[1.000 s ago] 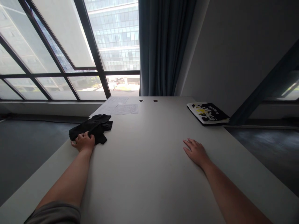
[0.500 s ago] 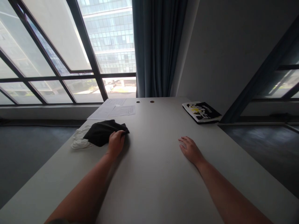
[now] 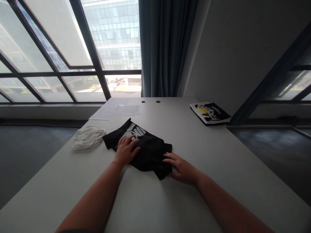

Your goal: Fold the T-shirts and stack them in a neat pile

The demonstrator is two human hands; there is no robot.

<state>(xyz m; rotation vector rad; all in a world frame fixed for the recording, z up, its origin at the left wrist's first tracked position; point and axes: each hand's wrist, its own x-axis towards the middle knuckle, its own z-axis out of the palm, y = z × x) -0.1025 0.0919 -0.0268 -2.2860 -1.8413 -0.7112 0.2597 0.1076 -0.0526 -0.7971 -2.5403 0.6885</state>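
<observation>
A black fabric piece with a white print lies askew on the table in front of me; its exact kind I cannot make out. My left hand rests on its left part, fingers spread over the print. At its right edge is my right hand, fingers stretched out and their tips touching the cloth. Left of the black cloth sits a loose white bundle that looks like cord or strips of cloth.
The white table reaches toward a window and a blue curtain. Printed papers lie at the far left. A stack of black printed items with white and yellow designs is at the far right. Two round holes show at the far edge.
My left hand has brought the black cloth rightward off the white bundle, and it now lies more spread out with its print showing. My right hand has moved left and nearer to me, onto its edge.
</observation>
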